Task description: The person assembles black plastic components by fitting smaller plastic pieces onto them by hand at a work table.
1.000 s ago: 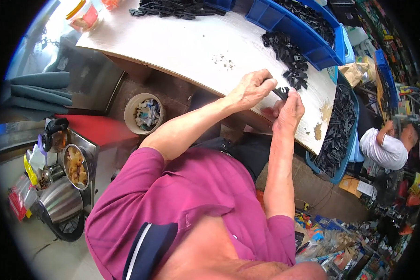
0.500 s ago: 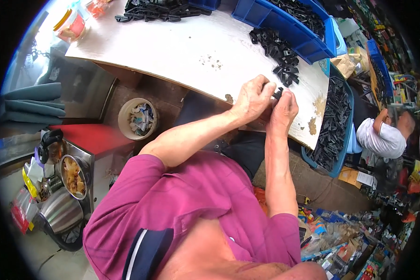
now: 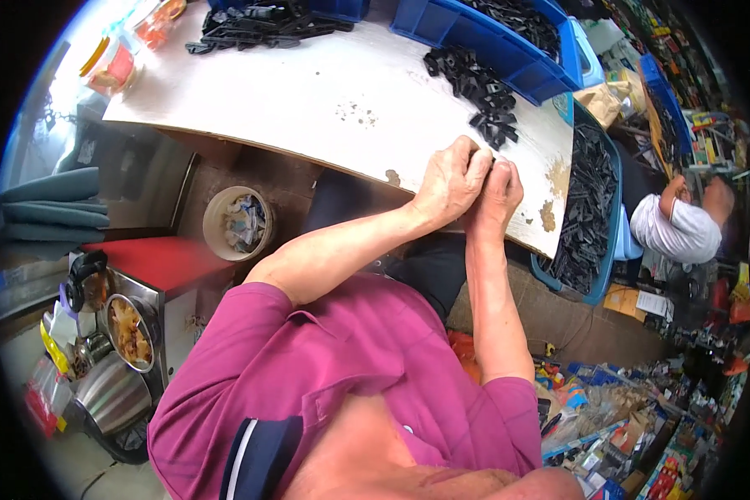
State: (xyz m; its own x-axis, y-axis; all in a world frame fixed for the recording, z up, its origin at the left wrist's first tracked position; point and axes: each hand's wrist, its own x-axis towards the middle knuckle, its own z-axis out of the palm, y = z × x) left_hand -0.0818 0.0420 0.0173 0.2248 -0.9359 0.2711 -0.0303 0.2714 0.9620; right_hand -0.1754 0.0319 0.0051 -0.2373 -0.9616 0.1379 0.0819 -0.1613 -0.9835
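Off to my left, beyond the bench, a steel pot sits below a metal bowl of food, and a clear jar with an orange rim stands at the bench's left end, near its front left corner. A pale round bucket with scraps in it is on the floor just off my front edge. Along the far edge, left of the middle, lies a heap of long black parts. My left hand comes in over the front edge toward the front right corner, its thumb and fingers pinched together on a small black piece; most of it is hidden by my own fingertips. Just past it, on the bench, a trail of black clips runs back to a blue bin filled with more black parts. My right hand meets the left, fingers curled and clamped on that same piece. By the front right corner the white surface is worn brown. Against the right edge stands a teal tub full of black parts, and farther right a co-worker in a pale shirt bends forward.
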